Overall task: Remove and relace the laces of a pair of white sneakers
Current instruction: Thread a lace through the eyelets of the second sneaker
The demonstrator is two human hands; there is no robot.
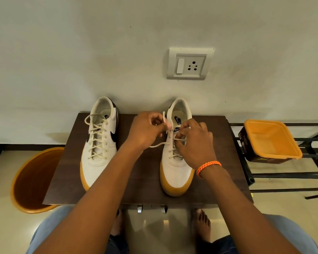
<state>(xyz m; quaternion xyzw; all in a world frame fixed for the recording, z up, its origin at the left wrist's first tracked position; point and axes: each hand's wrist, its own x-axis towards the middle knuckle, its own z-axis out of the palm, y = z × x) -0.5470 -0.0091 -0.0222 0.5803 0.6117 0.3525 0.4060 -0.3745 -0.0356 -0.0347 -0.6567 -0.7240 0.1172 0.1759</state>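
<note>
Two white sneakers with gum soles stand on a small dark wooden table point(140, 176), toes toward me. The left sneaker point(99, 143) is fully laced, its lace ends lying loose near the collar. Over the right sneaker point(174, 169) both hands work its cream lace point(159, 144). My left hand point(147, 131) pinches a lace end that sticks up beside the shoe's opening. My right hand point(195, 143), an orange bracelet on its wrist, pinches the lace at the upper eyelets. A free strand trails left across the table under my left wrist.
An orange bucket point(35, 180) stands on the floor left of the table. At the right, an orange tub point(272, 142) sits on a black metal rack point(290, 175). A wall socket point(189, 64) is on the wall behind. My knees and bare feet are below the table's front edge.
</note>
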